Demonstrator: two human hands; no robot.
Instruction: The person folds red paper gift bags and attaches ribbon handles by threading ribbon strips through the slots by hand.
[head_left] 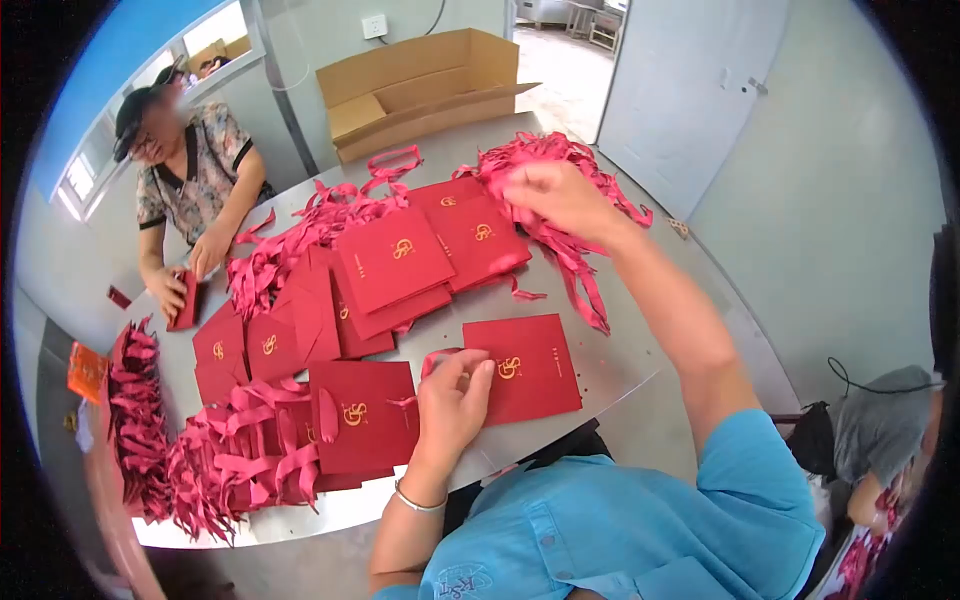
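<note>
A flat dark red paper bag with gold lettering lies on the table in front of me. My left hand rests at its left edge with fingers curled; a pink ribbon comes out beside the fingertips. Farther out, my right hand is raised over the far pile of pink ribbons, its fingers pinched on a ribbon at the pile's near side. Left of my left hand lies another red bag with ribbon on it. Stacked red bags fill the middle of the table.
Across the table, a person in a patterned top handles a small red item. Bags with ribbon handles line the near left. An open cardboard box stands behind the table. Another person's grey clothing shows at right.
</note>
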